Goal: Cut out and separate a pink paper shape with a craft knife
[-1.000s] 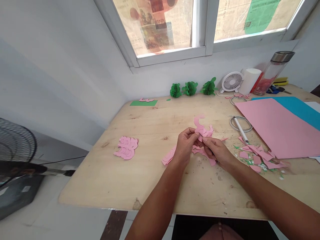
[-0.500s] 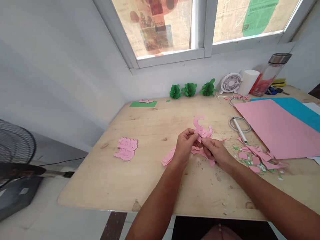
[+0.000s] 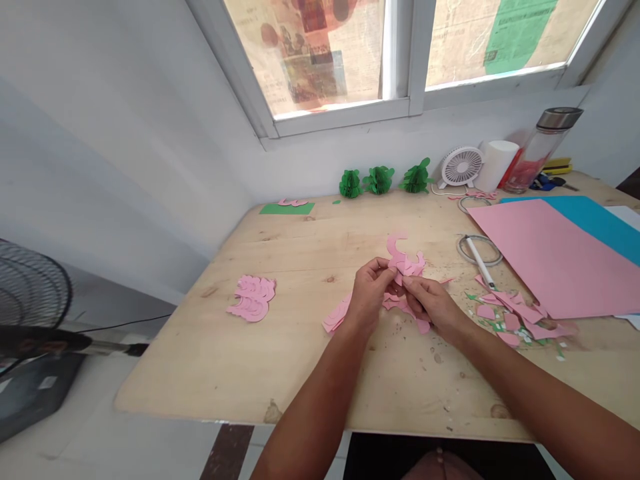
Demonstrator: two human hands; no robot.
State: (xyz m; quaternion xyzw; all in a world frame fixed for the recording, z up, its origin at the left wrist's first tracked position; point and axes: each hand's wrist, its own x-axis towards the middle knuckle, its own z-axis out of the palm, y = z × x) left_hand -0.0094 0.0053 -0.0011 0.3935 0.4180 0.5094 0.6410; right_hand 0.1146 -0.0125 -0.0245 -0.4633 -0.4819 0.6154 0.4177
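Observation:
Both hands meet over the wooden table (image 3: 300, 373), pinching pink paper cutouts (image 3: 411, 265) between them. My left hand (image 3: 371, 287) is closed, thumb and fingertips on the left edge of the paper. From the right, my right hand (image 3: 434, 301) grips the same paper, its thumb close to the left fingertips. A curved pink strip (image 3: 395, 247) rises above the fingers. Beneath the hands, more pink pieces (image 3: 337, 316) lie on the tabletop, partly covered. Whether a small tool is between the fingertips cannot be made out.
Stacked pink cutouts (image 3: 252, 297) lie at left. Three green paper shapes (image 3: 379, 180) stand by the wall, near a small white fan (image 3: 462, 167) and a glass bottle (image 3: 543, 150). At right are a white pen (image 3: 480, 261), paper scraps (image 3: 520, 313) and a pink sheet (image 3: 565, 260).

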